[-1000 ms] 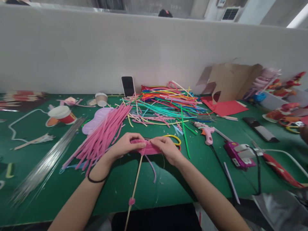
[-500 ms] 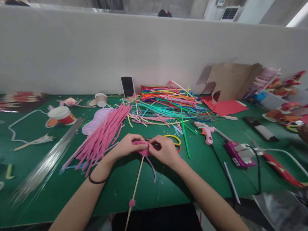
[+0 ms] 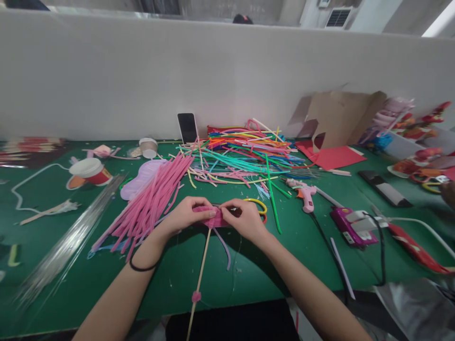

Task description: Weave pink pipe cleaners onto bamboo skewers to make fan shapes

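Just below the middle of the frame, the pink piece [image 3: 217, 220] sat between the two hands, at the top of a thin wooden stick [image 3: 202, 265] that slanted down to the lower edge. The left hand [image 3: 188, 215] held the piece in a closed grip, thumb laid across its front, while the right hand [image 3: 247, 220] had thumb and forefinger brought together in a narrow pinch at the piece's right side; whether they also gripped a fine thread could not be told. A small pink lump [image 3: 196, 297] was around the stick lower down, and a purple strip [image 3: 223, 248] hung just beside the stick's upper end. The step in hand looked like shaping or fastening the pink piece around the stick's top. The next move seemed to call for a firm left hold, so that the stick did not turn, and small, even work with the right fingertips along the piece. Scissors [image 3: 259, 204] with a yellow handle lay partly hidden behind the right hand, pink strips [image 3: 152, 203] fanned out left of centre, and a glue gun [image 3: 305, 194] lay right of centre on the green table [image 3: 249, 284].
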A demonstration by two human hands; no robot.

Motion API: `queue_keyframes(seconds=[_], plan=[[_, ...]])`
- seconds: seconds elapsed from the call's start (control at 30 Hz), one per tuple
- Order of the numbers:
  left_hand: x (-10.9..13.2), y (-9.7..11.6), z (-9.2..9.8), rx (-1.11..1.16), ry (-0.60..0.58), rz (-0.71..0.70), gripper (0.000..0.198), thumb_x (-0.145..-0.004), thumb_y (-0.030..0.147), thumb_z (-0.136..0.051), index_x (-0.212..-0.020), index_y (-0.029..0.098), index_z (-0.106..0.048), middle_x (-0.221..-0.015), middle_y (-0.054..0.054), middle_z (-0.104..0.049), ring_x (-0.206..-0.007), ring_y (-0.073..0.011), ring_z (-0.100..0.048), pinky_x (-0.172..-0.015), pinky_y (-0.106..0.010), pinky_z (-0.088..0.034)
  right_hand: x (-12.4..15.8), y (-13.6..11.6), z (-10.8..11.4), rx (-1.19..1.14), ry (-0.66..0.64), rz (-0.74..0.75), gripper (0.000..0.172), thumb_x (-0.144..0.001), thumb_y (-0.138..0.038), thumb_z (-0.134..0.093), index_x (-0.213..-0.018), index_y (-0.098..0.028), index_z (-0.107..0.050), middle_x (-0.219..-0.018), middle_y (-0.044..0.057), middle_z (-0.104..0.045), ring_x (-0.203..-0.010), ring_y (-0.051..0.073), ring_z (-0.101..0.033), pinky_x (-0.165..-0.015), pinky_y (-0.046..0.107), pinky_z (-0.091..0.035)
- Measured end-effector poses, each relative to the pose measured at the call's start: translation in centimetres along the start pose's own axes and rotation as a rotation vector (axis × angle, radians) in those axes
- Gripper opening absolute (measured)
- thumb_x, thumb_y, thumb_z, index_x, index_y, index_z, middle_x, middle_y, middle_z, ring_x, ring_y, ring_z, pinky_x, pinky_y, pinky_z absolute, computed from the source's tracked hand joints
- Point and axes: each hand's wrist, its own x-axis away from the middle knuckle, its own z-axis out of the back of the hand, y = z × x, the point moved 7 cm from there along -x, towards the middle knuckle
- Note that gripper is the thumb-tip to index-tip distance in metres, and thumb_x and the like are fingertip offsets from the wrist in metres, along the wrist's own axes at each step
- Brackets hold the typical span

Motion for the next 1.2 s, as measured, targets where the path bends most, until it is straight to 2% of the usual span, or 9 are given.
queue_keyframes(seconds=[0.1,0.27,0.67,0.77,0.87,0.97,1.03,1.1,1.2], plan=[[0.0,0.0,0.0,-0.001,-0.014,-0.016,0.034,-0.077,0.048,-0.072,-0.086,0.015,-0.073,-0.081,-0.004,-0.071,-0.077,-0.0188,-0.063,-0.069,-0.027,-0.049,-0.1,1.1,-0.4,-0.209,-0.085,-0.158,0.016,-0.081,-0.026,-0.06,-0.086,-0.019,-0.074,-0.082,0.004,-0.073,-0.07,0.016,-0.064,-0.064,0.027,-0.048],[0.1,0.3,-0.1,-0.009,-0.016,-0.029,0.032,-0.077,0.047,-0.071,-0.086,0.016,-0.073,-0.083,-0.004,-0.072,-0.079,-0.0192,-0.063,-0.071,-0.027,-0.05,0.0,1.5,-0.5,-0.317,-0.122,-0.232,0.014,-0.08,-0.029,-0.062,-0.077,-0.017,-0.07,-0.073,0.002,-0.068,-0.066,0.013,-0.059,-0.061,0.025,-0.045],[0.0,0.1,-0.3,-0.005,-0.016,-0.034,0.034,-0.077,0.049,-0.071,-0.085,0.016,-0.072,-0.083,-0.004,-0.07,-0.08,-0.0196,-0.062,-0.072,-0.027,-0.048,-0.2,1.7,-1.3,-0.39,-0.093,-0.222,0.02,-0.077,-0.037,-0.067,-0.073,-0.018,-0.066,-0.068,-0.002,-0.061,-0.06,0.011,-0.049,-0.059,0.024,-0.039],[0.0,0.2,-0.2,0.0,-0.001,-0.026,0.035,-0.077,0.05,-0.07,-0.084,0.016,-0.071,-0.081,-0.003,-0.068,-0.078,-0.0184,-0.06,-0.07,-0.026,-0.046,-0.2,2.2,-1.3,-0.397,-0.078,-0.257,0.031,-0.083,-0.047,-0.063,-0.076,-0.017,-0.069,-0.067,-0.001,-0.06,-0.06,0.011,-0.048,-0.057,0.025,-0.035],[-0.3,0.0,0.0,0.023,0.022,-0.028,0.039,-0.082,0.053,-0.063,-0.074,0.015,-0.065,-0.068,0.001,-0.058,-0.065,-0.0136,-0.051,-0.061,-0.023,-0.04,-0.2,2.4,-1.3,-0.427,-0.067,-0.268,0.041,-0.086,-0.055,-0.057,-0.08,-0.017,-0.071,-0.071,0.0,-0.063,-0.063,0.012,-0.05,-0.059,0.025,-0.036],[-0.5,-0.3,0.0,0.013,0.05,-0.03,0.046,-0.086,0.057,-0.056,-0.065,0.016,-0.056,-0.062,0.004,-0.045,-0.059,-0.0113,-0.04,-0.054,-0.023,-0.032,-0.2,2.1,-1.4,-0.378,-0.099,-0.214,0.033,-0.082,-0.049,-0.066,-0.084,-0.017,-0.07,-0.076,0.0,-0.065,-0.066,0.013,-0.053,-0.061,0.025,-0.038],[-0.6,-0.5,-0.1,0.002,0.043,-0.024,0.048,-0.086,0.059,-0.055,-0.064,0.017,-0.053,-0.061,0.004,-0.042,-0.059,-0.011,-0.037,-0.053,-0.023,-0.03,-0.2,2.0,-1.4,-0.293,-0.096,-0.183,0.027,-0.081,-0.044,-0.067,-0.081,-0.017,-0.068,-0.074,0.001,-0.065,-0.065,0.013,-0.052,-0.062,0.026,-0.038],[-0.5,-0.4,-0.1,0.002,0.037,-0.019,0.049,-0.086,0.06,-0.055,-0.063,0.017,-0.053,-0.061,0.004,-0.041,-0.059,-0.0111,-0.037,-0.053,-0.023,-0.031,-0.2,2.1,-1.2,-0.248,-0.069,-0.182,0.027,-0.082,-0.044,-0.065,-0.077,-0.017,-0.067,-0.07,0.0,-0.063,-0.064,0.013,-0.051,-0.061,0.026,-0.039],[-0.4,-0.4,0.2,0.038,0.05,0.001,0.047,-0.085,0.059,-0.057,-0.066,0.016,-0.058,-0.062,0.003,-0.049,-0.061,-0.0126,-0.044,-0.058,-0.024,-0.037,-0.3,2.6,-0.9,-0.331,-0.009,-0.231,0.03,-0.079,-0.048,-0.067,-0.077,-0.018,-0.065,-0.068,0.0,-0.061,-0.061,0.013,-0.05,-0.059,0.027,-0.04]])
